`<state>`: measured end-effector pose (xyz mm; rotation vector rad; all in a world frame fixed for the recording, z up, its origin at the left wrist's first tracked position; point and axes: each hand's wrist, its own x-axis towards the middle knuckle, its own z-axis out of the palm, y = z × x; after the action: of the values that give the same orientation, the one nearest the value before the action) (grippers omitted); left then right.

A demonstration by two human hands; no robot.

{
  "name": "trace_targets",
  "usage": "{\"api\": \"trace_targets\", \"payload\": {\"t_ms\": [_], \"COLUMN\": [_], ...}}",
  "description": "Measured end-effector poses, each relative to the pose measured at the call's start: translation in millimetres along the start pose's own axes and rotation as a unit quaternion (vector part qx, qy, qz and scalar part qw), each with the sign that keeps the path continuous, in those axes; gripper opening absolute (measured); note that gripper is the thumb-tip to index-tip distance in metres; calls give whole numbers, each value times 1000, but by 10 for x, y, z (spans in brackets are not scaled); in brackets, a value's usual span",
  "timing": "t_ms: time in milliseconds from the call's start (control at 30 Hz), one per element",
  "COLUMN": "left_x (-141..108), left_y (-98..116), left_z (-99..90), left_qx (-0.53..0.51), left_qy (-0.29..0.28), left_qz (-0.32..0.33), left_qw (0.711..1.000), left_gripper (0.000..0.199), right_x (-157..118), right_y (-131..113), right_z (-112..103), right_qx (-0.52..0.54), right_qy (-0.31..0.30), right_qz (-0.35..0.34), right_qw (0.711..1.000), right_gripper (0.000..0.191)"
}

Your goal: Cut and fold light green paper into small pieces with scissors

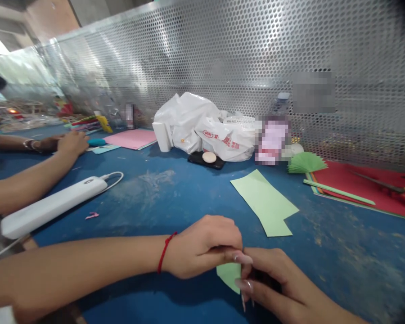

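- Hands meet low in the head view: the left hand (202, 245), a red string at its wrist, curls closed over a small pale green paper piece (230, 274) and the right hand (273, 281) pinches the same piece with long-nailed fingers (243, 259), just above the blue worktable (175, 189).
- Just beyond lies a larger pale green cut paper sheet (265, 202); farther right sit a folded green paper fan (305, 163) and a red paper sheet (364, 184).
- Behind stand a crumpled white plastic bag (202, 123) and a black phone (205, 159), before a perforated metal screen (256, 54).
- On the left a white power bank (50, 204) lies beside another person's forearm (23, 182).
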<state>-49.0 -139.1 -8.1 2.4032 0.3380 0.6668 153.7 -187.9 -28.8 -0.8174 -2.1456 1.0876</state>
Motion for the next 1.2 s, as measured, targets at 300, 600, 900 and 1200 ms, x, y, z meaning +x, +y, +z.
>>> {"api": "trace_targets", "payload": {"t_ms": [300,600,900,1200], "left_x": [-7,-4,-4,-66], "left_y": [-8,-38,58,142], "left_z": [-29,-43,-10,51], "left_qx": [-58,21,-9,-71], "left_qy": [114,-11,-24,122], "left_qz": [-94,-10,-11,-4], "left_qw": [987,1000,1000,990], "left_gripper": [33,27,17,22], "right_x": [-70,-131,-58,-57], "right_y": [-175,-232,-82,-21], "right_z": [-58,-70,-41,-3], "right_qx": [-110,-65,-41,-90], "right_qy": [-41,25,42,-53], "right_qz": [-68,30,47,-66], "right_qw": [991,997,997,992], "right_gripper": [18,19,24,27]}}
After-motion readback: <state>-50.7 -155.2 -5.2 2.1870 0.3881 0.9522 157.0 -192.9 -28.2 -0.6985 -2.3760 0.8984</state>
